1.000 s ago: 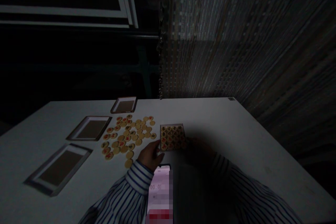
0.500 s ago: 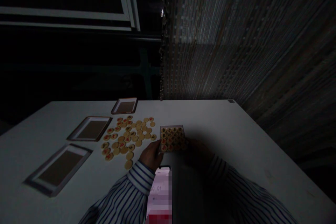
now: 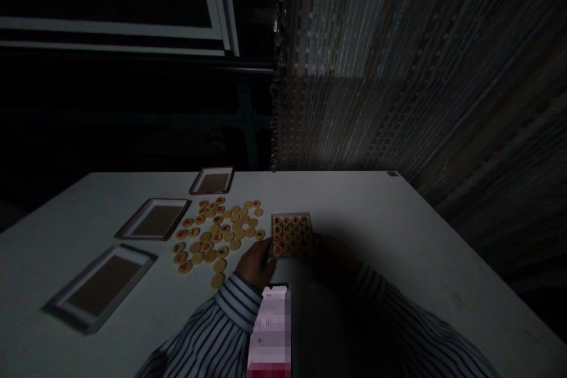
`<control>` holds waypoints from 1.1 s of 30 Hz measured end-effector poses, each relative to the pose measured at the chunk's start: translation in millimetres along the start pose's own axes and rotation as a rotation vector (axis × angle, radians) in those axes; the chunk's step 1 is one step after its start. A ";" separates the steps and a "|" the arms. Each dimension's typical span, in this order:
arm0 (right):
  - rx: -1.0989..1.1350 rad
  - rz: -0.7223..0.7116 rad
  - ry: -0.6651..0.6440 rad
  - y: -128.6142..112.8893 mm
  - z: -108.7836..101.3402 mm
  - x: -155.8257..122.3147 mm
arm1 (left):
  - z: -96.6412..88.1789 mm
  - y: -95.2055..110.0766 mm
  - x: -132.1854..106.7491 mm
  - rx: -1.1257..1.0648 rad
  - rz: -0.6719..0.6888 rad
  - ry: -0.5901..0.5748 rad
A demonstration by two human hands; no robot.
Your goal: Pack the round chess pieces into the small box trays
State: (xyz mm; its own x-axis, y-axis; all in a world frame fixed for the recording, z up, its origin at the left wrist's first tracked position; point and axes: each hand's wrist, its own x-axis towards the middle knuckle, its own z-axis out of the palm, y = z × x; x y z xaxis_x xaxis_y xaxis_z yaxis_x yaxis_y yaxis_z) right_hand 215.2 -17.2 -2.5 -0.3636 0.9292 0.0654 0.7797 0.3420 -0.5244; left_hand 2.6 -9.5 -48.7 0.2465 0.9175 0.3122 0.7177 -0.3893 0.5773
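A small square box (image 3: 291,234) filled with round yellow game pieces sits on the white table (image 3: 376,218) in dim light. My left hand (image 3: 256,263) grips the box's near left corner, fingers curled on its edge. My right hand (image 3: 330,255) lies in deep shadow at the box's right side; its fingers are too dark to make out. A loose spread of round yellow pieces (image 3: 219,230), marked in red or black, lies just left of the box. Both my sleeves are striped.
Three shallow square trays stand at the left: near (image 3: 101,284), middle (image 3: 156,218), far (image 3: 212,181). A lit phone (image 3: 270,331) sits below my hands. A beaded curtain (image 3: 398,71) hangs behind the table's far edge.
The view has drifted slightly. My left hand has closed a little more on the box's corner; the box stays where it was.
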 end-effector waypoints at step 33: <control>-0.271 -0.313 0.197 -5.2 -7.6 16.9 | -78.0 -26.4 -27.0 0.085 0.092 0.150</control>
State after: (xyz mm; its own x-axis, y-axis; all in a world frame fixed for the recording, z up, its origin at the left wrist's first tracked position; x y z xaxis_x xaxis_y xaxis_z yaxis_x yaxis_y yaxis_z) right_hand 208.8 -2.2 7.7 -0.5190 0.7755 0.3595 0.7629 0.6100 -0.2144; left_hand -73.8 -30.4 -13.5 0.2185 0.8535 0.4732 0.7508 -0.4567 0.4772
